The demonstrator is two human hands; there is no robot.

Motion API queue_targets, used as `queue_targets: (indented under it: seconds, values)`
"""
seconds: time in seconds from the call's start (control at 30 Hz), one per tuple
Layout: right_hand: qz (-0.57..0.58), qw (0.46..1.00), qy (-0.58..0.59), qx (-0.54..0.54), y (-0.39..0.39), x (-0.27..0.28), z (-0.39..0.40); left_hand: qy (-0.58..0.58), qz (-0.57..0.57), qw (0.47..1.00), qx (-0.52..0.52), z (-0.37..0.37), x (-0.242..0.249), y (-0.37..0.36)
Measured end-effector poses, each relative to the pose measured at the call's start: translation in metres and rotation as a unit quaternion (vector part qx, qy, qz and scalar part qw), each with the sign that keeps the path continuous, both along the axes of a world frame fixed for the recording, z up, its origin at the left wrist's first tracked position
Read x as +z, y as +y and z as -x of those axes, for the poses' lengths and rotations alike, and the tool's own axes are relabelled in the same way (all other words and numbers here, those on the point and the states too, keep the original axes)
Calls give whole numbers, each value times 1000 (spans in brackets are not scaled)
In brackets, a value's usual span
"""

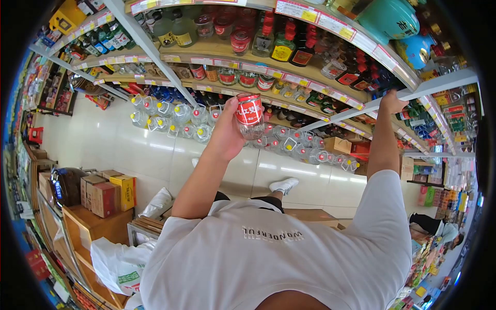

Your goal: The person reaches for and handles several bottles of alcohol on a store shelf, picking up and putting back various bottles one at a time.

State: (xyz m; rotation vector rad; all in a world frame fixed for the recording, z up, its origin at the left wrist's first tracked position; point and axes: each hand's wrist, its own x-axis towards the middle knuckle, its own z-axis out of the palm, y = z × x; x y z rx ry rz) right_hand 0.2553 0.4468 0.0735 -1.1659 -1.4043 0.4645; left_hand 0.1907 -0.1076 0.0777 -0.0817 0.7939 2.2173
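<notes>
My left hand (228, 133) is wrapped round a small glass liquor jar (250, 114) with a red label and red lid, held up in front of the shelves. The jar is upright, with clear glass showing below its label. At the right, my right hand (394, 102) reaches in by the grey shelf post (418, 92), close to dark bottles with red caps (361, 76). Its fingers are mostly hidden among the goods, and I cannot tell what they hold.
Liquor bottles (284, 47) and jars line the tiered shelves ahead. Large clear jugs (183, 112) stand on the floor below them. Cartons (103, 199) sit on a wooden cabinet (106, 227) at the left, near a white plastic bag (118, 263). Another person (431, 227) is at the far right.
</notes>
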Motion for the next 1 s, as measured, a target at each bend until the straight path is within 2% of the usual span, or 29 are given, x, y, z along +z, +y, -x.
queue_targets:
  seconds: [0.03, 0.17, 0.5, 1.0]
  values:
    - [-8, 1000, -14, -18, -1, 0, -1, -2, 1, 1000, -8, 0, -3, 1]
    - [-16, 1000, 15, 17, 6, -5, -4, 7, 26, 999, -27, -7, -5, 4]
    - [22, 999, 8, 45, -13, 9, -7, 18, -8, 998, -53, -24, 9, -8]
    - [18, 999, -9, 46, -10, 7, -10, 28, -4, 999, -36, -39, 25, -4]
